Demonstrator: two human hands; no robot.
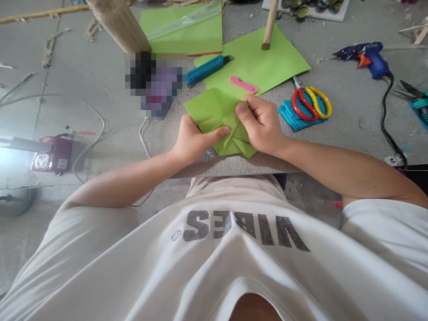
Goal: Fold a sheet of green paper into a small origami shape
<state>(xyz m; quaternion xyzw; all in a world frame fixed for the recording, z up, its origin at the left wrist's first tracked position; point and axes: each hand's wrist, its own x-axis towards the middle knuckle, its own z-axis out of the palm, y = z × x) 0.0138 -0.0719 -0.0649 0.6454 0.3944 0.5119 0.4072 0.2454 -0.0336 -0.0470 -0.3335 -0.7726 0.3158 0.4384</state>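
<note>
A creased piece of green paper (pixel 214 107), partly folded at its lower edge, is held up between both hands near the table's front edge. My left hand (pixel 197 138) grips its left side, the thumb lying across the creases. On the right side, my right hand (pixel 262 125) pinches the paper with the thumb on top; its other fingers are partly hidden. Just beyond the paper lies a small pink cutter (pixel 244 84), and a teal utility knife (pixel 205 70) rests behind and to the left.
Green sheets (pixel 261 62) lie at the back under a wooden stick (pixel 269 26). Scissors (pixel 310 103) sit on folded blue paper (pixel 296 122) at right. A glue gun (pixel 368 58) and pliers (pixel 416 96) are farther right. A phone (pixel 162 89) with a cable lies left, below a wooden post (pixel 118 24).
</note>
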